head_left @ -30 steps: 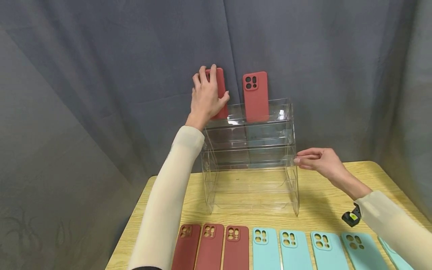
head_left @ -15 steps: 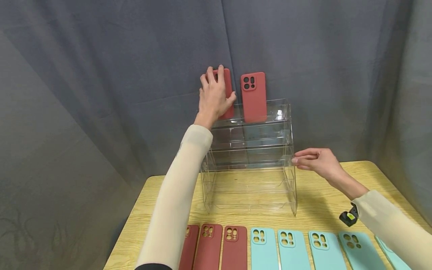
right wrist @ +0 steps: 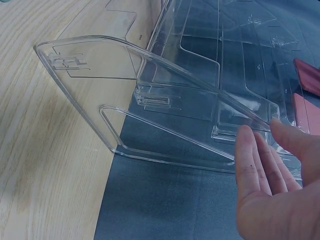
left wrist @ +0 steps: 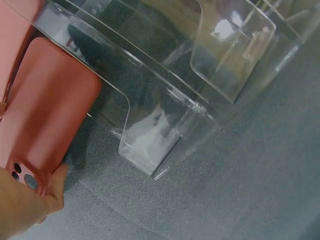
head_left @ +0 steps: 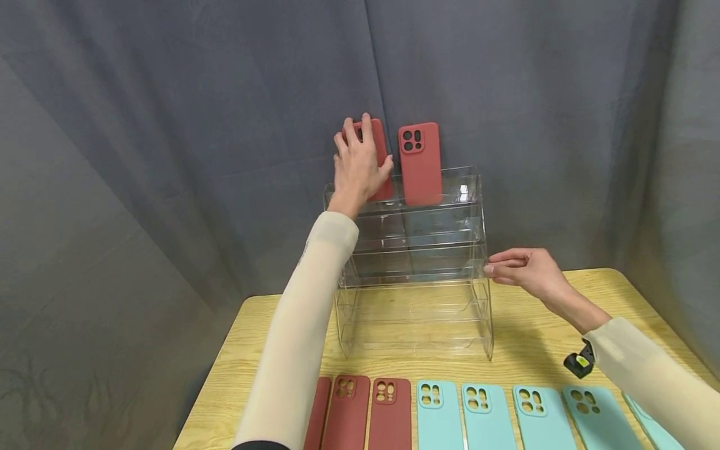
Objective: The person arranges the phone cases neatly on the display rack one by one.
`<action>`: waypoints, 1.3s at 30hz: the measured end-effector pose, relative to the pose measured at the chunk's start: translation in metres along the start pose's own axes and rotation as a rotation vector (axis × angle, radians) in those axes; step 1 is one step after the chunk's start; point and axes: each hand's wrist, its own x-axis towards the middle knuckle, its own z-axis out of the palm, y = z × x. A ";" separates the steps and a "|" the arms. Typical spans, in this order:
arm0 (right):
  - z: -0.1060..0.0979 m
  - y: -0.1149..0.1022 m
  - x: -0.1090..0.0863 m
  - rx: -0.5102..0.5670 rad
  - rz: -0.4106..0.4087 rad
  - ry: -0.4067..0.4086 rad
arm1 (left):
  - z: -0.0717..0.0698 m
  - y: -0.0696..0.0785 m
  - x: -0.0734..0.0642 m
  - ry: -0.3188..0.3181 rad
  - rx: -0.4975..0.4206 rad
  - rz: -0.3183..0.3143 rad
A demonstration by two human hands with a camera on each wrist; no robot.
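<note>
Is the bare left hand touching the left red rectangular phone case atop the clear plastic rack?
Touching. The left wrist view shows the left hand curled round the edge of the red rectangular phone case.

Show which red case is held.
The left red case on the clear rack: the left grip holds it; its right neighbour stands unheld, the other red ones lie flat.

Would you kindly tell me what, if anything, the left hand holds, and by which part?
The left hand holds the left red phone case atop the clear display stand, thumb at one long edge, fingers around the camera-cutout end.
</note>
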 end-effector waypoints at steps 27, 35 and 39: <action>0.007 -0.005 0.000 -0.004 0.002 0.001 | 0.016 -0.006 -0.012 -0.075 -0.011 -0.011; 0.007 -0.002 0.001 0.003 -0.002 -0.003 | 0.017 -0.013 -0.034 -0.035 -0.060 -0.003; 0.006 -0.002 0.002 0.005 -0.003 -0.003 | 0.017 -0.018 -0.053 0.018 -0.126 -0.003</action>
